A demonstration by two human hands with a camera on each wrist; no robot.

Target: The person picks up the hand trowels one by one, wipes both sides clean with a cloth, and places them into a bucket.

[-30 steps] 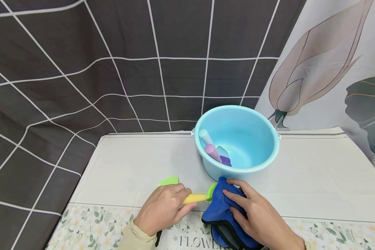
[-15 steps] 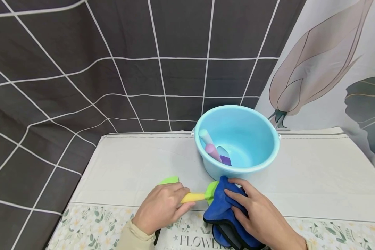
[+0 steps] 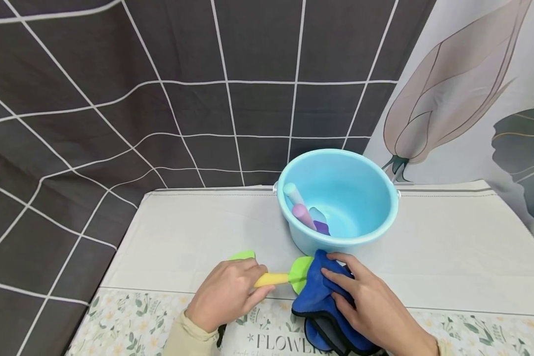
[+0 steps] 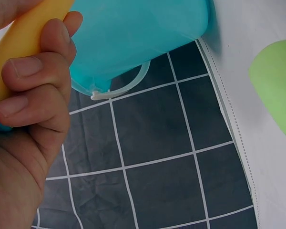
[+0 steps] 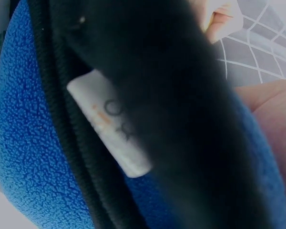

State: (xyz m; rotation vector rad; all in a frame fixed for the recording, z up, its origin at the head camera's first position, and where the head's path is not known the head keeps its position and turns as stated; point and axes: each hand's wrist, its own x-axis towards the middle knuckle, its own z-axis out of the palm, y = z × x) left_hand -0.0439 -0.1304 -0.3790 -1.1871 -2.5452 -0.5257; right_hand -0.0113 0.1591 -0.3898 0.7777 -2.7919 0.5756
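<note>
My left hand (image 3: 227, 294) grips the yellow handle (image 3: 271, 279) of a tool with a green head (image 3: 299, 274); its fingers curl round the handle in the left wrist view. The far part of the head is hidden under a folded blue cloth (image 3: 318, 291) with black edging. My right hand (image 3: 367, 296) holds this cloth over the head, its fingers bent on top. A white label (image 5: 109, 124) shows on the cloth in the right wrist view. Just beyond my left hand lies another green piece (image 3: 242, 255), partly hidden; in the left wrist view it appears apart from the handle.
Behind the cloth stands a light blue bucket (image 3: 338, 242). Inside it lean a mint handle (image 3: 293, 193) and a pink handle (image 3: 303, 215), near a purple piece (image 3: 322, 227). The table has a white, flower-edged tablecloth (image 3: 196, 222). A dark checked curtain (image 3: 258, 109) hangs behind.
My left hand has slid a little left with the tool, so more of the green head shows from the cloth. My right hand and the cloth have shifted slightly right.
</note>
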